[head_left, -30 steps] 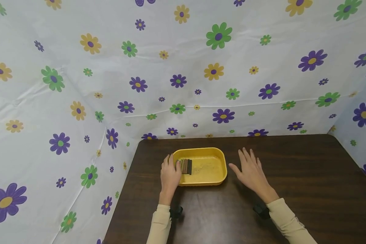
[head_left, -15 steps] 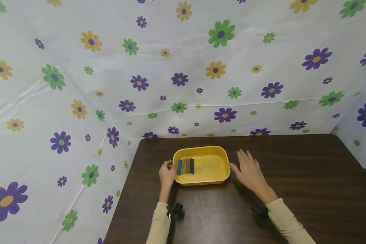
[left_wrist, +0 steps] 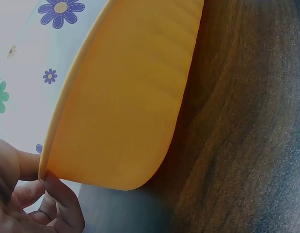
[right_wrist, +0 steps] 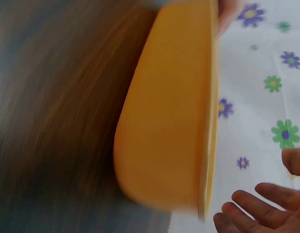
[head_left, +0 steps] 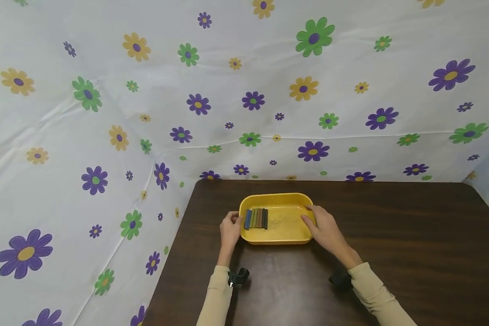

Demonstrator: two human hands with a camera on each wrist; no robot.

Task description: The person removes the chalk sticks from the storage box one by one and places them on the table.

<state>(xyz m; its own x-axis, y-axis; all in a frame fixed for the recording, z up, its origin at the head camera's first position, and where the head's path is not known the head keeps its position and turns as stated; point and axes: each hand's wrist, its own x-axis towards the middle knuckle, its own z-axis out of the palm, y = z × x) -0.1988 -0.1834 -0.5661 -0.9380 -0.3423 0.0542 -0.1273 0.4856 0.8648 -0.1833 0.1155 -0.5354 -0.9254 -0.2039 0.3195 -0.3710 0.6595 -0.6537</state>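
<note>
A yellow plastic tray (head_left: pixel 287 235) with rounded corners stands on the table in the head view. Inside it, at the left end, several short crayon-like sticks (head_left: pixel 256 219) lie side by side in blue, green, brown and black. My left hand (head_left: pixel 230 230) pinches the tray's left rim between thumb and fingers, which the left wrist view shows close up. At the tray's right end is my right hand (head_left: pixel 327 232), its thumb over the rim. In the right wrist view, its fingers (right_wrist: pixel 259 208) are spread beside the rim; whether they touch it I cannot tell.
The dark brown wooden table (head_left: pixel 391 226) extends to the right and in front of the tray. Behind and to the left hangs a white sheet (head_left: pixel 212 149) with purple, green and yellow flowers. Each wrist wears a black strap.
My left hand has drawn back from over the sticks to pinch the left rim, uncovering the blue ones. My right hand has come left to the tray's right end. The head view has shifted.
</note>
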